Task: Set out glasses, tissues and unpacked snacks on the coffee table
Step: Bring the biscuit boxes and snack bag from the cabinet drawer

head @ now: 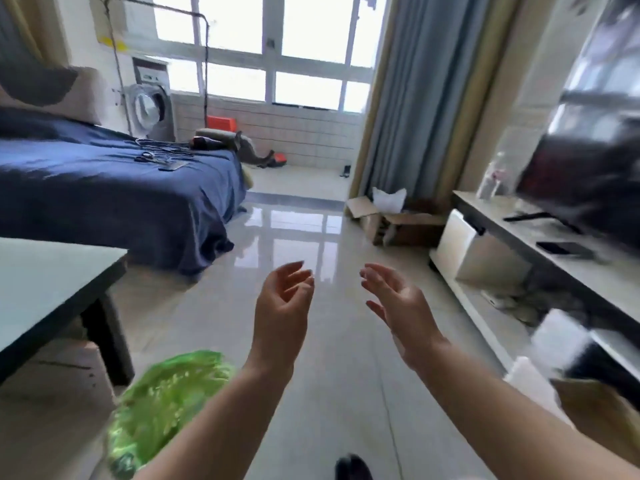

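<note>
My left hand (282, 306) and my right hand (398, 310) are raised in front of me above the tiled floor, palms facing each other, fingers apart, holding nothing. The coffee table (41, 292), with a pale top and dark legs, stands at the left, well left of my left hand. A green plastic bag (162, 407) lies on the floor below the table's corner, partly behind my left forearm. No glasses, tissues or snacks are plainly visible; the picture is blurred.
A sofa under a dark blue cover (114, 188) stands at the back left. A long TV cabinet (540, 237) with a screen (585, 171) runs along the right. Open cardboard boxes (391, 220) sit by the curtain. Shiny floor stretches ahead toward the windowed balcony.
</note>
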The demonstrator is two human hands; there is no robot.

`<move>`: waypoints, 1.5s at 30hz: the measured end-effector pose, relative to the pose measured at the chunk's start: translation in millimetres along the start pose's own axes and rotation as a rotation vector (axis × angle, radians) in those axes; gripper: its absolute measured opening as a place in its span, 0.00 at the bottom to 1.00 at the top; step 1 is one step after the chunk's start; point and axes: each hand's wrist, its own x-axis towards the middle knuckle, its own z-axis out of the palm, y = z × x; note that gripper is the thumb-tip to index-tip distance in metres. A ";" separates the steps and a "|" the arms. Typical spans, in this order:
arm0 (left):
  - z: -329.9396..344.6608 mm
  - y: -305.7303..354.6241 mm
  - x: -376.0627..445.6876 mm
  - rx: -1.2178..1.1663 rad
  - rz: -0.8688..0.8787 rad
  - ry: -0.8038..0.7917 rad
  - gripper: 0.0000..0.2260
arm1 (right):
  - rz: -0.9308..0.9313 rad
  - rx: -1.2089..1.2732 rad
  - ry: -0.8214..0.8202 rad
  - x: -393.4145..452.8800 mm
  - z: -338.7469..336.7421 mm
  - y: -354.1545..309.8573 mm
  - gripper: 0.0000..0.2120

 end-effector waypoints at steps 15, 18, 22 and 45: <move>282.0 -127.0 -98.3 -0.066 -0.683 -0.695 0.04 | 0.434 0.788 0.849 -150.3 -278.6 143.9 0.19; 320.6 -155.1 -113.9 -0.084 -0.917 -0.787 0.04 | 0.449 1.022 0.917 -162.8 -301.2 164.7 0.29; 366.5 -190.8 -134.9 0.035 -1.102 -0.878 0.06 | 0.422 1.291 1.027 -170.9 -324.2 184.8 0.38; 478.4 -249.9 -193.7 0.215 -1.154 -0.792 0.22 | 0.335 1.388 1.158 -179.6 -400.3 203.6 0.32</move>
